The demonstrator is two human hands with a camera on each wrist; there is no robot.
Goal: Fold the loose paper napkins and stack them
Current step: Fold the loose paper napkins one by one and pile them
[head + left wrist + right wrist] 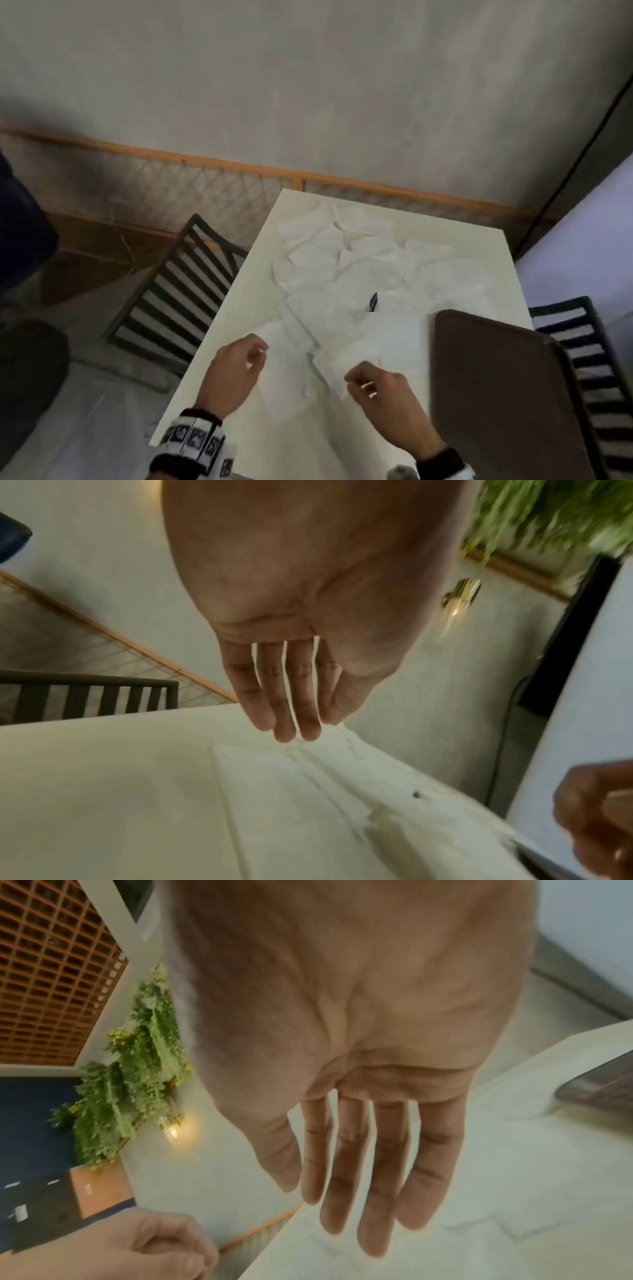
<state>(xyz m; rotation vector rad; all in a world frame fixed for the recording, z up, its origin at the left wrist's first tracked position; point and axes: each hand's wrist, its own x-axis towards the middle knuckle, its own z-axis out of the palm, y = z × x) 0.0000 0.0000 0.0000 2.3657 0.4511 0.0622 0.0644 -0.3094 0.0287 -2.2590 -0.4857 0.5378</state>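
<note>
Several loose white paper napkins (342, 267) lie in an untidy heap across the white table (239, 291). One napkin (291, 370) lies spread at the near end between my hands. My left hand (255, 353) is at its left corner and seems to pinch the raised edge between thumb and forefinger; the left wrist view shows that hand (308, 731) just above the napkin (291, 804). My right hand (359, 377) hovers over the napkin's right side. In the right wrist view that hand (342, 1218) hangs with relaxed fingers and holds nothing.
A brown flat board or tray (496, 394) covers the table's near right part. A small dark object (373, 301) pokes out among the napkins. Dark slatted chairs stand at the left (178, 284) and right (589, 370). A wall lies beyond the table.
</note>
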